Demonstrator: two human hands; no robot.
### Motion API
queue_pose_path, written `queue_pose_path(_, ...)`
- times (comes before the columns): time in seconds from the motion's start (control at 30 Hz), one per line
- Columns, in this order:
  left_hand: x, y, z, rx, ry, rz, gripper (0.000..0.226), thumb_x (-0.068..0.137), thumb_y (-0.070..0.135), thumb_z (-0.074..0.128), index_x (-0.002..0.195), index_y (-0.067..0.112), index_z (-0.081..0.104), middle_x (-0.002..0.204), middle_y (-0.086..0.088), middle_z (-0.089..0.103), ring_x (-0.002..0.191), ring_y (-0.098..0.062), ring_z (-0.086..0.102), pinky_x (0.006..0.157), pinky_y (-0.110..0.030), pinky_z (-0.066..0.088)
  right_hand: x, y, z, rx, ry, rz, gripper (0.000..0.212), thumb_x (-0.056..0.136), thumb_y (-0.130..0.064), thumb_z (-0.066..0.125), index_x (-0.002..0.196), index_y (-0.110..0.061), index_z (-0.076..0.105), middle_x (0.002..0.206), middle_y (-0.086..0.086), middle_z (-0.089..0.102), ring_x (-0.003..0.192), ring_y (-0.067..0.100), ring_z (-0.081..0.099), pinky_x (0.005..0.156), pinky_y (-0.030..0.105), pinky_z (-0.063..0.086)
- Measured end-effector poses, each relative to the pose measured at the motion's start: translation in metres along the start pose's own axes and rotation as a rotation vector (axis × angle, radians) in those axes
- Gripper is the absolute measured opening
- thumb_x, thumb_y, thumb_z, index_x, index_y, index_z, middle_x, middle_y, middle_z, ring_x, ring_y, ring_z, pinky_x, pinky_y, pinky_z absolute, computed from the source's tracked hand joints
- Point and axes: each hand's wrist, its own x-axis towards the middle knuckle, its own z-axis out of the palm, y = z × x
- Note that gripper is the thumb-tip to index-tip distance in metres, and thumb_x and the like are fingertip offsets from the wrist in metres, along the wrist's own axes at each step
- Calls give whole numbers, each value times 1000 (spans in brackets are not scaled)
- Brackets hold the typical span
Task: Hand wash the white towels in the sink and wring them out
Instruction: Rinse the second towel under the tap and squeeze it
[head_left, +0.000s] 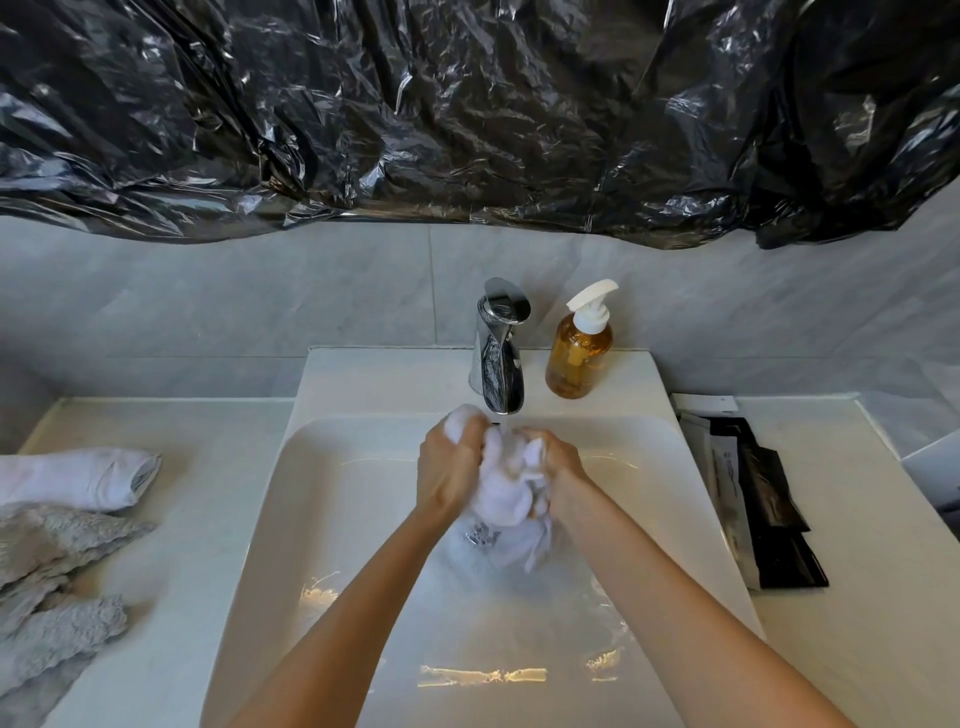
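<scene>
White towel bunched in left hand, right hand grip; drain hidden.

Counter: white, running either side of the sink.
Left side: a folded white towel, with a grey cloth just beside it.
Right side: dark packets stacked.
Sink ledge: tap, amber soap bottle.

No legible text — print on the dark packets is too small to read.
</scene>
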Motion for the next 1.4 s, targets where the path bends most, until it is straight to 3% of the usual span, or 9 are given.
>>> queue_pose_path(0.1,-1,-2,-8,-164,-98,-80,26,96,49,46,90,33,65,94,4,67,90,-16,61,80,-32,49,7,-4,-9,95,-209,60,41,87,-51,59,87,-10,59,40,3,53,28,15,47,33,15,37)
queue_pose_path(0.17,-3,1,-12,-470,-165,-246,26,100,45,42,104,41,68,112,-2,69,107,-22,63,97,-41,49,6,1,-15,180,-313,-59,44,84,-53,63,102,-14,63,75,7,70,62,20,67,55,29,56)
queue_pose_path(0.27,-1,-1,-18,-743,-166,-423,38,101,39,43,89,31,78,100,-13,72,103,-28,66,98,-41,47,-8,14,-16,198,-263,-388,36,83,-40,68,111,-19,64,118,7,63,111,25,60,91,37,49)
queue_pose_path(0.37,-4,2,-11,-591,-163,-487,28,83,37,58,85,12,71,90,-21,63,96,-35,60,89,-38,47,-24,33,-5,11,-162,-609,23,85,-30,72,105,-35,63,135,-5,49,126,11,47,103,29,41)
queue_pose_path(0.43,-6,4,0,-372,-35,-463,20,73,33,57,63,17,63,67,-8,56,75,-26,55,71,-33,44,-30,44,6,-150,-78,-663,18,85,-39,71,100,-36,60,124,-11,56,115,7,54,97,28,46)
queue_pose_path(0.57,-15,10,16,-400,127,-448,20,83,22,53,67,12,60,57,1,56,57,-20,50,58,-29,41,-32,47,18,-309,246,-840,31,83,-54,65,69,-30,52,69,-11,56,71,12,55,60,24,41)
queue_pose_path(0.93,10,10,24,-289,306,-354,29,85,18,48,58,10,40,57,-3,44,58,-21,34,58,-34,33,-19,28,29,-403,482,-939,37,87,-44,64,61,-21,51,66,-1,62,64,20,56,55,27,40)
queue_pose_path(1.2,10,-1,7,-184,-87,-88,28,88,31,47,67,15,40,63,8,41,62,-13,36,59,-28,32,-20,12,11,-34,204,-537,49,86,-32,66,47,-16,42,43,-8,39,50,12,34,52,28,30)
queue_pose_path(1.4,6,-16,-8,-460,-301,-416,86,70,75,65,128,12,57,121,-10,67,111,-25,65,99,-46,50,-34,3,-9,141,-35,-514,37,81,-14,74,51,-12,53,53,1,43,60,17,41,63,29,37)
